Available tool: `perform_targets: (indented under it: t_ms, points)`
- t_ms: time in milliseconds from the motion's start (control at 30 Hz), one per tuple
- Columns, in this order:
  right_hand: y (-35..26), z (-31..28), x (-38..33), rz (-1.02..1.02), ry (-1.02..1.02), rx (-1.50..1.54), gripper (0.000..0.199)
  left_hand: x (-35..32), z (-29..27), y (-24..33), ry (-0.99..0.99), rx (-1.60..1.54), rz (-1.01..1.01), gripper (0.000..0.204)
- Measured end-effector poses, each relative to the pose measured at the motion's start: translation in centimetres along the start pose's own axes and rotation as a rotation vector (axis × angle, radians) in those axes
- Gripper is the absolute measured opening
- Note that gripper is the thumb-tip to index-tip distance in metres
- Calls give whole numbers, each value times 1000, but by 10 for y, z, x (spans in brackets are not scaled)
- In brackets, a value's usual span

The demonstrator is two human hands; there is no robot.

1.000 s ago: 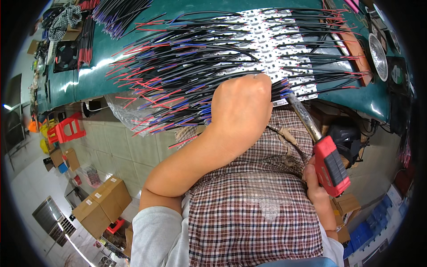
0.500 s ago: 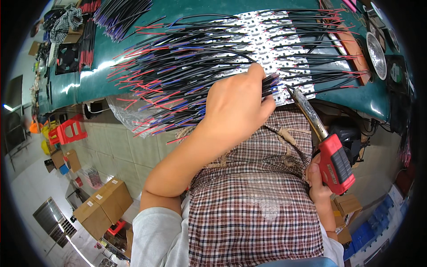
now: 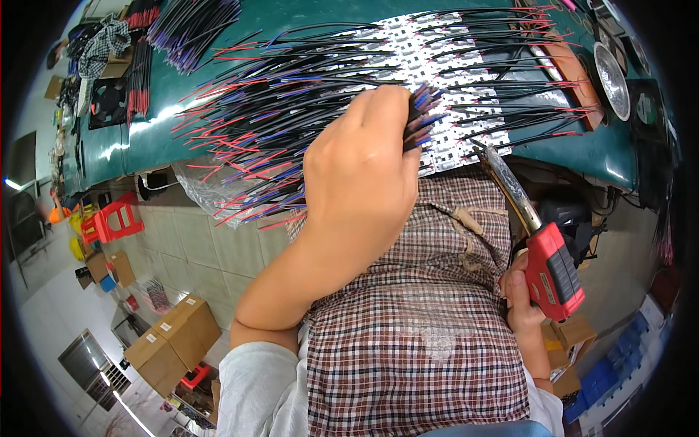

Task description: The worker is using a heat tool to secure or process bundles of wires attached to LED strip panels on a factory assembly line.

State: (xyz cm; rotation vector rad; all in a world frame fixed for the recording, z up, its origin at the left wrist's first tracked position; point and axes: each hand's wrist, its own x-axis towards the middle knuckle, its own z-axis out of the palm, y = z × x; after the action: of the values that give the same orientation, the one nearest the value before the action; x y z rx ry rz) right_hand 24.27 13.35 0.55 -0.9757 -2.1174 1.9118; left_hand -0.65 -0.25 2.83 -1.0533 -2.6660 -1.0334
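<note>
My left hand (image 3: 360,164) is closed around a bundle of black wires (image 3: 423,113), whose blue, brown and red tips stick out past the thumb side above the white circuit boards (image 3: 466,120). The boards form a panel at the near edge of the bench, with black wires running out from both sides. My right hand (image 3: 523,302) grips the red and black handle of a soldering gun (image 3: 555,271) low on the right. Its long metal barrel slants up, and the tip is close to the panel's near right corner. Whether tip and board touch, I cannot tell.
Many loose black wires (image 3: 247,124) with red and blue ends spread over the left of the green bench (image 3: 164,87). Wire bundles (image 3: 191,29) lie at the back left near a black fan (image 3: 109,103). A brown bar (image 3: 575,76) and a metal dish (image 3: 611,80) are at right.
My left hand has moved left with the wire bundle, and the wire tips have drawn back from the near right part of the panel. The soldering gun has barely shifted.
</note>
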Motion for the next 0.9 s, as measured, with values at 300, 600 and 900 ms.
perform_targets:
  t_ms: [300,600,900]
  points:
    - [27,-13,-19,-31,42,-143,21,-20,14,-3,-262,-48,-165,16]
    - [13,-3,-4,-107,-39,-327,23,-25,23,-1,-328,34,-158,16]
    - [9,4,9,-274,-56,-364,23,-26,25,1,-312,67,-109,18]
